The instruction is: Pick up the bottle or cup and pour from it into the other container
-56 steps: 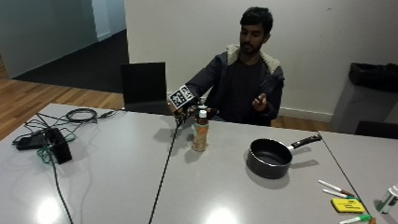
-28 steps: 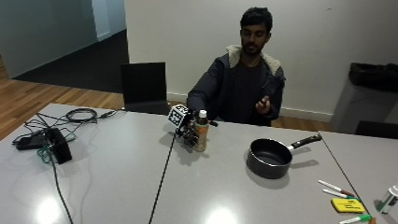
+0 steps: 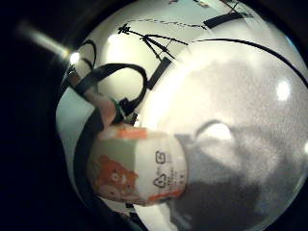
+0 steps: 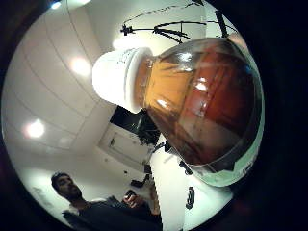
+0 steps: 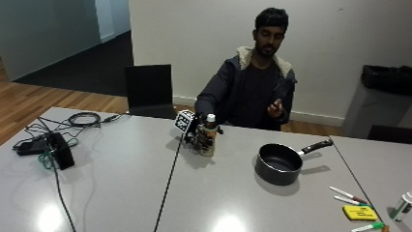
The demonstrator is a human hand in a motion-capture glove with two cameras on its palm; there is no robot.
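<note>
The bottle (image 4: pixel 202 106) holds amber-brown liquid under a white cap (image 4: pixel 120 77); its label (image 3: pixel 134 168) shows an orange bear. The saucepan (image 5: pixel 280 164) is black, the bench (image 5: pixel 212 198) grey.

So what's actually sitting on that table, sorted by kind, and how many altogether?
Bottle: 1
Saucepan: 1
Marker pens: 3
Yellow block: 1
Small white container at the table's edge: 1
Black device with cables: 1
Total: 8

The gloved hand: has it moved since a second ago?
Yes. The gloved right hand came down to the bottle, which stands on the table left of the saucepan.
</note>
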